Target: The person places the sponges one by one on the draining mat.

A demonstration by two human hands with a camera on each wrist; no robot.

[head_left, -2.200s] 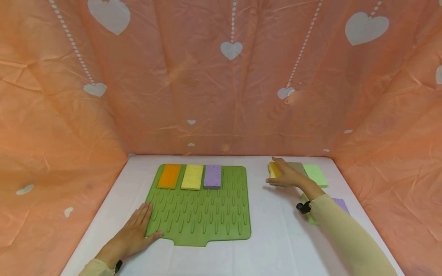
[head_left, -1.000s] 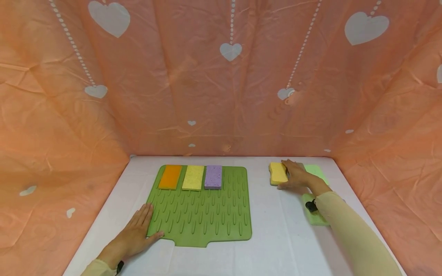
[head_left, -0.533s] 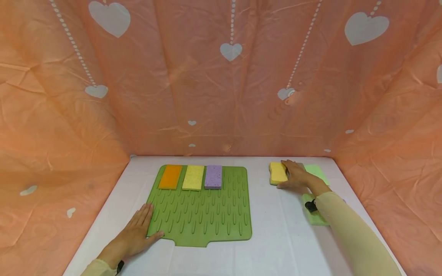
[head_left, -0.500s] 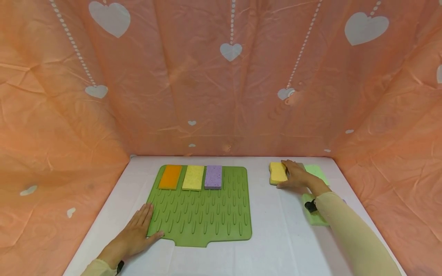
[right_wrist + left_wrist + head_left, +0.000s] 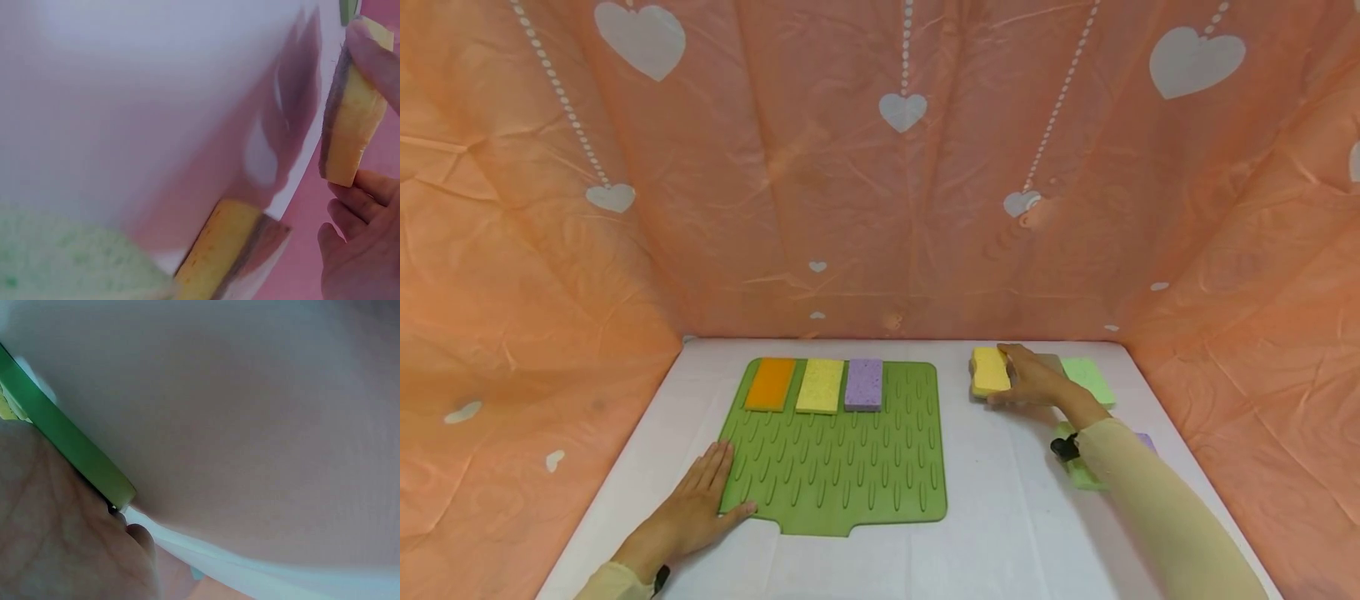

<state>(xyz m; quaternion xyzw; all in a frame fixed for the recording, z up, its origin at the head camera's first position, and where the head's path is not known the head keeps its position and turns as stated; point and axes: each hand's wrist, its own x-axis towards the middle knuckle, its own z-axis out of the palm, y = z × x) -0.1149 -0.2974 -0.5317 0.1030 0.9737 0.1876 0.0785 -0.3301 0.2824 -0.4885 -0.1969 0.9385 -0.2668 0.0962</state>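
Observation:
My right hand (image 5: 1033, 379) pinches a yellow sponge with a grey-brown scouring layer (image 5: 989, 371) at the back right of the white table. In the right wrist view, thumb and fingers grip this sponge (image 5: 356, 119) at opposite ends, and it is raised, with the hand's shadow below. My left hand (image 5: 688, 504) lies flat, fingers straight, on the left edge of a green ridged mat (image 5: 842, 475). Along the mat's far edge lie an orange sponge (image 5: 770, 384), a pale yellow sponge (image 5: 820, 386) and a purple sponge (image 5: 863, 385).
Right of the raised sponge lie a grey-brown-topped sponge (image 5: 1049, 363) and a light green sponge (image 5: 1088, 382). Closer, partly hidden by my right forearm, are a green sponge (image 5: 1084, 477) and a purple sponge (image 5: 1147, 441). Orange cloth walls (image 5: 887, 250) surround the table's back and sides.
The right hand and its yellow sponge shifted right by one second ago and stayed there; since half a second ago they have moved slightly left and up. The left hand has stayed put.

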